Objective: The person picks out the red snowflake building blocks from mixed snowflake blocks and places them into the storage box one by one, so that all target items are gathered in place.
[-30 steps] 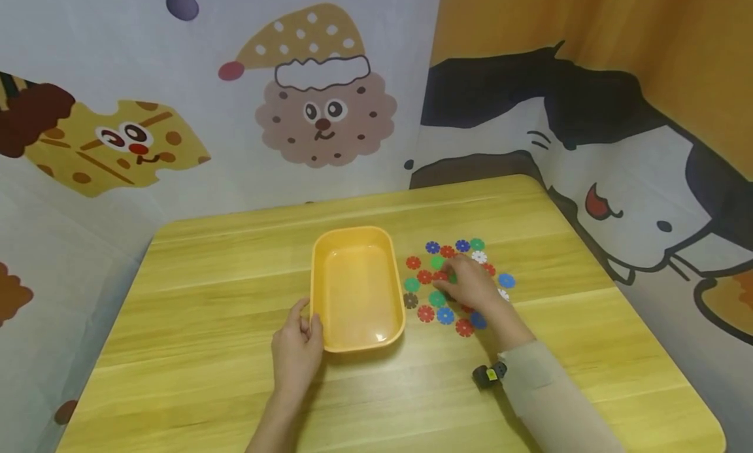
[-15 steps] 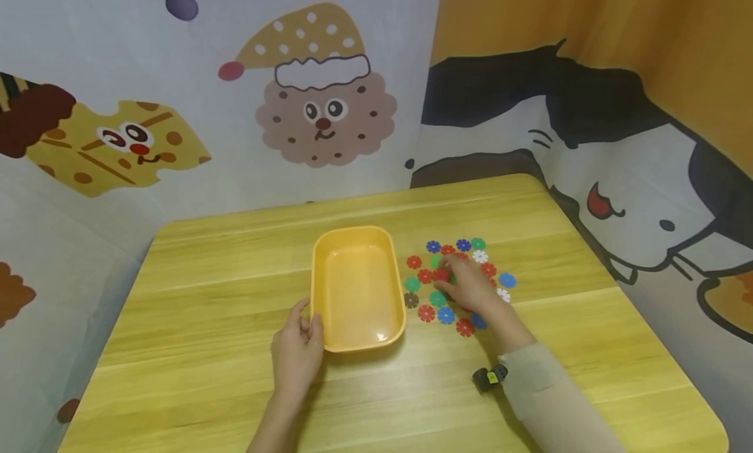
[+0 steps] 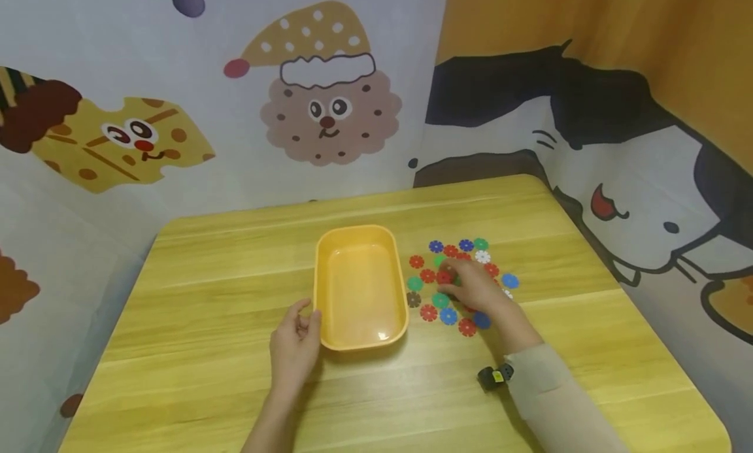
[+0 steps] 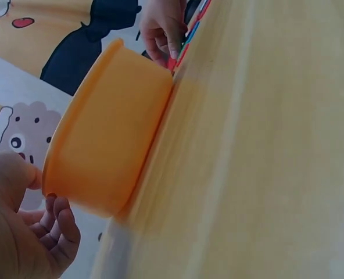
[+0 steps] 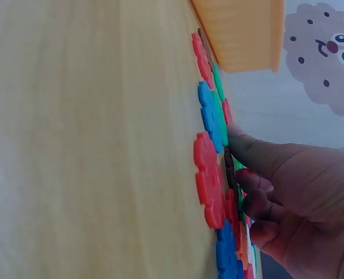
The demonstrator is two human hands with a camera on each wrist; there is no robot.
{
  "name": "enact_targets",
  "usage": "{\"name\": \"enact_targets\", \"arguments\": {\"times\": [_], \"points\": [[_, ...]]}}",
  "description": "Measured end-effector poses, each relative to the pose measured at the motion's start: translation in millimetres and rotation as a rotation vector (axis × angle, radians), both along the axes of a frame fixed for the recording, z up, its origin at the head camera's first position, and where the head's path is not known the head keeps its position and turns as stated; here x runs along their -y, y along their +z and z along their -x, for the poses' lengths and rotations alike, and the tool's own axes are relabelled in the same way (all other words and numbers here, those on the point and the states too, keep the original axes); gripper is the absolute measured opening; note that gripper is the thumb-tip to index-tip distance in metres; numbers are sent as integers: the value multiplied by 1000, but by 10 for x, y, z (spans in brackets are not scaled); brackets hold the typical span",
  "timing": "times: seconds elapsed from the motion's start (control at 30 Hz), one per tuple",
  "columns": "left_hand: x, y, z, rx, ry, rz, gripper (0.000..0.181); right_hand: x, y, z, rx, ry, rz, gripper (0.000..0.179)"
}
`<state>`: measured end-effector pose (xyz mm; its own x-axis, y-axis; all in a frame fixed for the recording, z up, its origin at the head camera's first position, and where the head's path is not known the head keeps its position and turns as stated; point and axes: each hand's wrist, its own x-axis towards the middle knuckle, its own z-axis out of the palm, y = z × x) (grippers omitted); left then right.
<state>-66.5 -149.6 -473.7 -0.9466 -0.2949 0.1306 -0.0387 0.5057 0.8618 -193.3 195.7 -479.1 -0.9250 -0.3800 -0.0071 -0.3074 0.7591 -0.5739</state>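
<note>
A yellow-orange plastic tray (image 3: 361, 289) lies on the table with nothing in it. At its near left side, my left hand (image 3: 294, 348) pinches the rim between thumb and fingers (image 4: 61, 226). To the right of the tray, flat notched plastic discs (image 3: 448, 316) in red, blue, green, white and brown lie in a loose cluster. My right hand (image 3: 473, 286) reaches down over their middle, fingers bent. Its thumb (image 5: 256, 151) comes down at the discs, and a red disc (image 3: 445, 278) shows between thumb and index finger. I cannot tell whether they pinch it.
The wooden-patterned table (image 3: 223, 289) ends at a cloth backdrop (image 3: 235, 178) printed with cartoon figures, behind and on both sides. A small black device (image 3: 494, 376) sits at my right sleeve (image 3: 547, 381). The tray's right wall stands close to the nearest discs.
The head view shifts very slightly. Both hands, the tray and the discs keep nearly the same places.
</note>
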Motion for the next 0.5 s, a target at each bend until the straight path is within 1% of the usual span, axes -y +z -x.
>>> {"name": "enact_targets", "arguments": {"times": [0.13, 0.3, 0.4, 0.5], "points": [[0, 1, -39, 67, -4, -46, 35, -9, 1, 13, 4, 15, 7, 40], [-13, -13, -69, 81, 5, -88, 34, -22, 10, 22, 12, 26, 1, 35], [-28, -18, -85, 100, 9, -136, 34, -24, 19, 28, 24, 1, 10, 35], [-50, -15, -98, 113, 15, -201, 34, -9, 39, 45, 5, -23, 38, 38]]}}
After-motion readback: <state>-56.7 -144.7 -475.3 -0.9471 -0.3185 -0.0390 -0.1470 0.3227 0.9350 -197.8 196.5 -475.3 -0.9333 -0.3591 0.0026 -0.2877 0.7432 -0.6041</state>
